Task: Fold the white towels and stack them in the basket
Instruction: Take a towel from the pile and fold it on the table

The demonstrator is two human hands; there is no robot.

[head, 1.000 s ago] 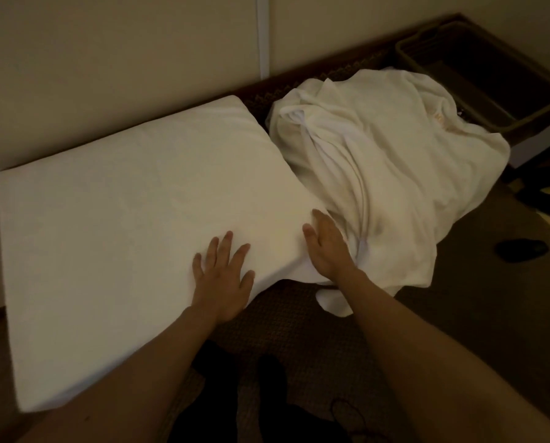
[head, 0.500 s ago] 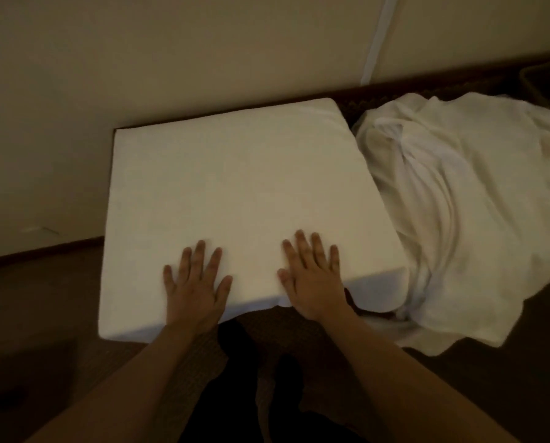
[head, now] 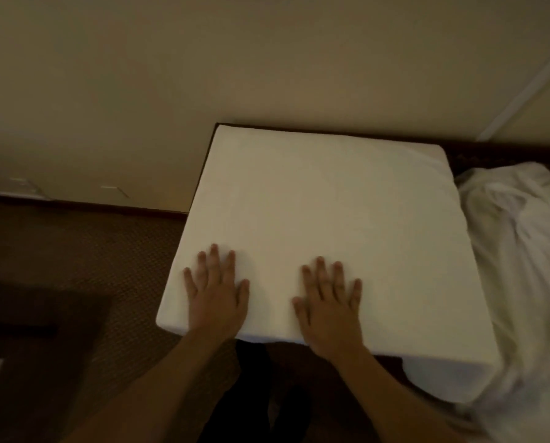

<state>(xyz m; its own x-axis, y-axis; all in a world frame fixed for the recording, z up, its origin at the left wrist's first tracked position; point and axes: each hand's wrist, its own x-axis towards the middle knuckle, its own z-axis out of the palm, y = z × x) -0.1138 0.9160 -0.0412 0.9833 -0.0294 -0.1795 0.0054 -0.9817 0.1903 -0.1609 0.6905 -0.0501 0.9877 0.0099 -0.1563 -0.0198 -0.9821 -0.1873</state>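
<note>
Both hands lie flat with fingers spread on the near edge of the folded towel, palms down. The left hand is by the towel's left corner, and the right hand is beside it, a little apart. The towel sits on the floor against the wall, just beside a crumpled pile of white cloth on its right.

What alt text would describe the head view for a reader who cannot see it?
Both hands, the left hand and the right hand, press flat on a folded white towel by a beige wall. A crumpled towel pile lies at its right.
</note>
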